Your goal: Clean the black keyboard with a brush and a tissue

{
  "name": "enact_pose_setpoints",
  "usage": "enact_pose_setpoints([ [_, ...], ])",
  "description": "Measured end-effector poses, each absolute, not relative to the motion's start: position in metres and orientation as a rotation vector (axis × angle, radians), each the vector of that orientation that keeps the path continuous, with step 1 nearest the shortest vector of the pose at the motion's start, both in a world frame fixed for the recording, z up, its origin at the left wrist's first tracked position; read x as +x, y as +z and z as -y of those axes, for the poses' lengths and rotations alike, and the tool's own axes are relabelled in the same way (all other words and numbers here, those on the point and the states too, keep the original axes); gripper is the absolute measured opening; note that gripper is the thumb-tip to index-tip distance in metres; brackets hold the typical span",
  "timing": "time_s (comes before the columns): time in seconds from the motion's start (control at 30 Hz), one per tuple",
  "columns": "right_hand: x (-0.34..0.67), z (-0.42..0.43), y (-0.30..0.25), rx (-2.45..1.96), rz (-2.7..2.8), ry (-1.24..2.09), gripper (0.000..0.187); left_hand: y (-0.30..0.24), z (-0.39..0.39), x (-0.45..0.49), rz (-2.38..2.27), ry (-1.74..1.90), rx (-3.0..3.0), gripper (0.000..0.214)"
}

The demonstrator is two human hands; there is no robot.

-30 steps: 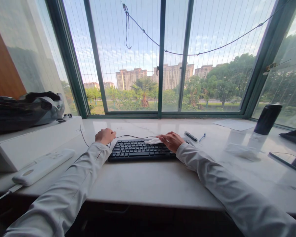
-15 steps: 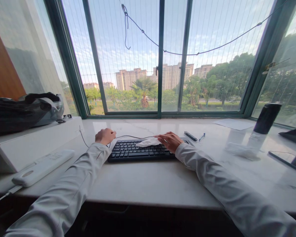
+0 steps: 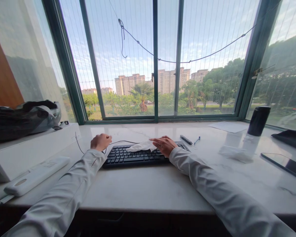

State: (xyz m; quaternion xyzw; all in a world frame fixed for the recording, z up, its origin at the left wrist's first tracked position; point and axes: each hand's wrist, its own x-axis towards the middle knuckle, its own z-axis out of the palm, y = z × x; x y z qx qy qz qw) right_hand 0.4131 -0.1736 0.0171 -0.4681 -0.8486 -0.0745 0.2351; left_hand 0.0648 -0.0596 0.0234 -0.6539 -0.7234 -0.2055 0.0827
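Observation:
A black keyboard [image 3: 135,159] lies on the white marble-patterned counter. A crumpled white tissue [image 3: 141,146] rests over its upper keys. My right hand [image 3: 164,145] is above the keyboard's right half, fingers reaching left; the tissue's near end sits under them, seemingly gripped by the thumb, which is partly hidden. Just beyond the keyboard's upper left corner, my left hand [image 3: 100,142] is closed in a fist. A thin black cable [image 3: 122,141] runs from that fist along the keyboard's back edge toward the tissue. How the fingers grip it is hidden.
On the left are a white power strip [image 3: 38,176] and a white box [image 3: 39,148] bearing a dark bag [image 3: 22,120]. To the right lie a dark pen-like item [image 3: 185,139], a small blue-tipped item [image 3: 197,140], crumpled clear plastic [image 3: 236,154], a phone [image 3: 286,166] and a black cylinder [image 3: 259,121].
The whole view has shifted slightly. The tissue has moved a little left over the keys and its shape has changed. Both hands keep nearly the same places beside the keyboard.

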Motion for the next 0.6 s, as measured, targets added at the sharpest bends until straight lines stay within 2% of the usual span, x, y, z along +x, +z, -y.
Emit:
enact_pose_setpoints([
  [0.27, 0.441, 0.171, 0.028, -1.697, 2.138, -0.572, 0.044, 0.031, 0.073, 0.072, 2.001, -0.820, -1.950, 0.051],
  [0.5, 0.454, 0.166, 0.025, -1.902, 2.065, -0.592, 0.048, 0.053, 0.116, 0.132, 1.683, -0.773, -2.243, 0.043],
  [0.6, 0.460, 0.162, 0.022, -1.932, 2.047, -0.563, 0.050, 0.049, 0.148, 0.176, 1.473, -0.687, -2.498, 0.049],
])
